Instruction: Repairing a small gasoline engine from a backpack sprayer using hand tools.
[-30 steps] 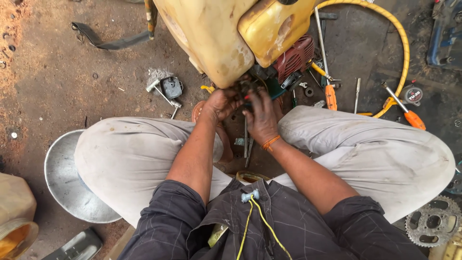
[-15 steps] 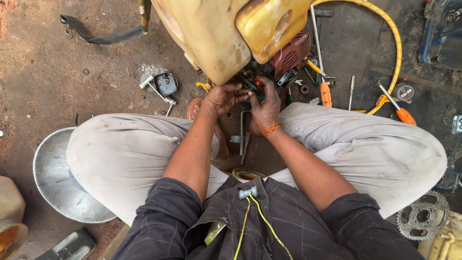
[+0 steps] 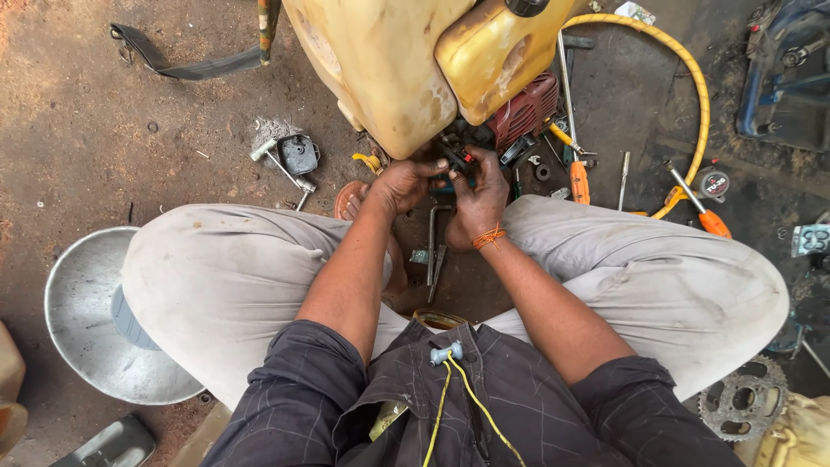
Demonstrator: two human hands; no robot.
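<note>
At twelve o'clock a big yellow tank (image 3: 389, 69) looms over the red engine (image 3: 526, 108) just beneath, where the left hand (image 3: 406, 183) and right hand (image 3: 478, 195) meet, fingers curled around small dark parts I cannot identify

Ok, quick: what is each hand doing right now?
Left hand: fingers curled, pressed against the small engine under the yellow tank; grip unclear.
Right hand: curled on a small dark part there; cannot tell which.
</note>
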